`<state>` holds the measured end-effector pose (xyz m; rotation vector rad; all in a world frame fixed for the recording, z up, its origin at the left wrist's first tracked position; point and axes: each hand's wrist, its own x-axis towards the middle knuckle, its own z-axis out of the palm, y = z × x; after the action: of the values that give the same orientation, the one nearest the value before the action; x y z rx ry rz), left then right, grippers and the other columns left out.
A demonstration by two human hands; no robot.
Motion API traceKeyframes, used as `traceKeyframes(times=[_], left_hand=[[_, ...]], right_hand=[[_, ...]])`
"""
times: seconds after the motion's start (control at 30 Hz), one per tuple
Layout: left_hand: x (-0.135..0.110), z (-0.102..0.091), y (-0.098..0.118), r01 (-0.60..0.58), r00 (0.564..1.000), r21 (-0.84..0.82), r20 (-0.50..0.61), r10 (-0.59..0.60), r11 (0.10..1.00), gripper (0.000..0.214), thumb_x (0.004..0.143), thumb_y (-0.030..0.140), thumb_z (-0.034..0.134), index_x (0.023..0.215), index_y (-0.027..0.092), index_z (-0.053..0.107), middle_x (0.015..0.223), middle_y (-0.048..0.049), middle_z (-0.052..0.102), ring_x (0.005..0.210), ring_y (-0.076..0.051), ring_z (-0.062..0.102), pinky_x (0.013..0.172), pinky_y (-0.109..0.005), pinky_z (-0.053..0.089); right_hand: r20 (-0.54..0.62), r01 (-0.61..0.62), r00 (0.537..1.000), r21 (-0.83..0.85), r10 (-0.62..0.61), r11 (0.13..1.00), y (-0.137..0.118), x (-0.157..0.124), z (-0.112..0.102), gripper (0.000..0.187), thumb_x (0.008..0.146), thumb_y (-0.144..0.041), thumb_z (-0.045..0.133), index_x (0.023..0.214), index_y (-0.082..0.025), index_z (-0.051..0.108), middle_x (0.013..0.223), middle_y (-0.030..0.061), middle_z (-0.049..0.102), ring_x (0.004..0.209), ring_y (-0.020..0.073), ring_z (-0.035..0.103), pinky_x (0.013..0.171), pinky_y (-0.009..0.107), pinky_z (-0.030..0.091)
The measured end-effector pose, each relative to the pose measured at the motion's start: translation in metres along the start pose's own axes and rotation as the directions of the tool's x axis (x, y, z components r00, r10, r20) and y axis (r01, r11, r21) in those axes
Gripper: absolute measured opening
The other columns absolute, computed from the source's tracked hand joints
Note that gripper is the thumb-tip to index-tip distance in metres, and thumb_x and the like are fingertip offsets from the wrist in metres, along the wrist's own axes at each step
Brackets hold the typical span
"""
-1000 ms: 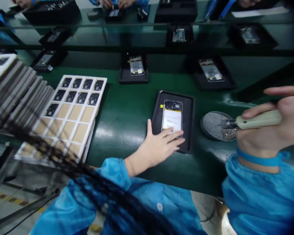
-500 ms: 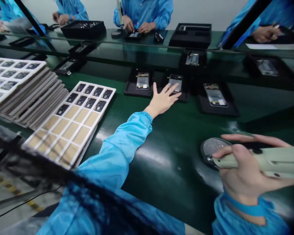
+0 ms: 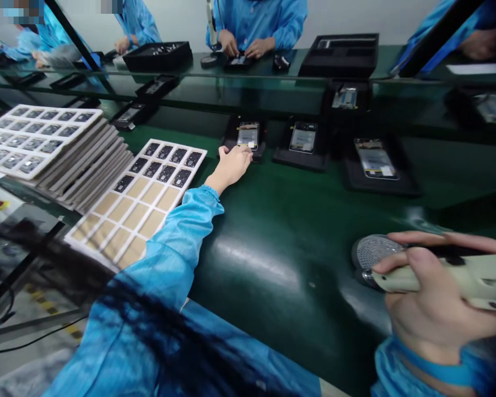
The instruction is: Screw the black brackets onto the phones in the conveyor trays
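Note:
My left hand (image 3: pixel 231 165) is stretched out to the near edge of a black tray (image 3: pixel 228 132), its fingers curled onto that edge. A phone with its back off (image 3: pixel 248 134) lies in this tray, just past my fingertips. In my right hand (image 3: pixel 434 298) is a pale green electric screwdriver (image 3: pixel 488 278), held level and pointing left. Its front end is beside a round dish with a perforated top (image 3: pixel 376 251). To the right of my left hand, a second opened phone (image 3: pixel 303 136) and a third one (image 3: pixel 376 159) lie in black trays of their own.
A white grid tray (image 3: pixel 151 190) holds several small circuit boards in its far rows. Left of it stands a tall stack of similar trays (image 3: pixel 82 160). Beyond a glass shelf, co-workers in blue (image 3: pixel 256 22) handle parts near black boxes (image 3: pixel 341 55). Dark posts rise at both sides.
My left hand has moved left from the middle phone to the leftmost phone's tray, its spread fingers now curled. The view has shifted slightly left; my right hand still holds the screwdriver near the dish.

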<state>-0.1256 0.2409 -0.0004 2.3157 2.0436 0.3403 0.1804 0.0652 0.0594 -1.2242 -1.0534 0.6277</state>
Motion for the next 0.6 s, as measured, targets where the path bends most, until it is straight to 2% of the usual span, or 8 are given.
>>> traceKeyframes(times=[0.2,0.37,0.6], left_hand=[[-0.006,-0.026,-0.007,0.007,1.0,-0.05,-0.005,-0.007,0.999,0.043,0.111,0.054,0.075,0.138,0.021,0.075,0.157,-0.0133,0.069,0.147,-0.034,0.064,0.131,-0.066,0.048],[-0.014,-0.034,0.0,0.02,1.0,-0.083,-0.013,-0.021,0.996,0.04,0.112,0.052,0.074,0.136,0.021,0.076,0.16,-0.0133,0.068,0.15,-0.034,0.063,0.132,-0.065,0.047],[0.01,-0.047,-0.005,0.062,0.997,-0.139,-0.033,-0.067,0.988,0.041,0.112,0.052,0.074,0.136,0.019,0.076,0.158,-0.0134,0.069,0.148,-0.034,0.065,0.13,-0.064,0.05]], right_hand=[[0.02,0.008,1.0,0.022,-0.009,1.0,0.004,0.001,-0.001,0.028,0.088,-0.034,0.06,0.108,-0.017,0.051,0.093,0.002,0.057,0.068,0.0076,0.057,0.064,0.032,0.047],[0.063,0.007,0.998,0.031,-0.009,0.999,0.006,0.002,-0.003,0.028,0.087,-0.035,0.063,0.105,-0.016,0.052,0.091,0.0015,0.056,0.071,0.0076,0.059,0.065,0.031,0.049],[0.042,0.019,0.999,0.018,-0.02,1.0,0.008,0.003,-0.002,0.029,0.087,-0.037,0.062,0.103,-0.016,0.051,0.09,0.002,0.055,0.072,0.0095,0.059,0.066,0.033,0.049]])
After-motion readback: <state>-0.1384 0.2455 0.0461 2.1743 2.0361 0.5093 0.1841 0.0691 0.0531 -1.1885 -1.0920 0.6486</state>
